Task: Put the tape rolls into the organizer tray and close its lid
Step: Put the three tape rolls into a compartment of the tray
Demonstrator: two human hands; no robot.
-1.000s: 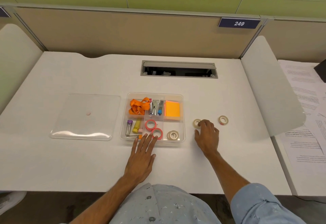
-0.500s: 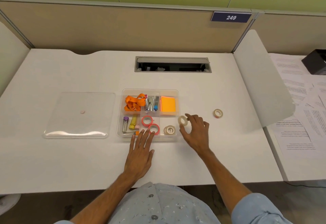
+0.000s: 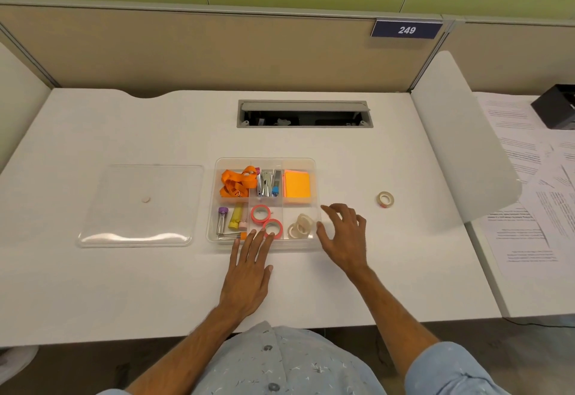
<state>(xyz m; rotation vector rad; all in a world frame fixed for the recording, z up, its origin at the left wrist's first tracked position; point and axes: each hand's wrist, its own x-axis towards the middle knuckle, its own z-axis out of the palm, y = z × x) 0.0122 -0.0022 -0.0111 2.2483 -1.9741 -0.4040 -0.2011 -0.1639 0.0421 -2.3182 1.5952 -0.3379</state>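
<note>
Left hand flat; right hand spread, empty

Light blue button-up shirt, small dark sprig print, grey buttons down the front. Right sleeve rolled up past the forearm; both forearms bare. No rings or watch visible.

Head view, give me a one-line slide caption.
Right hand open beside the tray, left hand steadying it; one tape roll left on the desk.

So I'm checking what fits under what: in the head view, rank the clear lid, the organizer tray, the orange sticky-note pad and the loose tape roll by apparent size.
1. Clear lid and organizer tray: look alike, unranked.
2. Orange sticky-note pad.
3. Loose tape roll.
</note>
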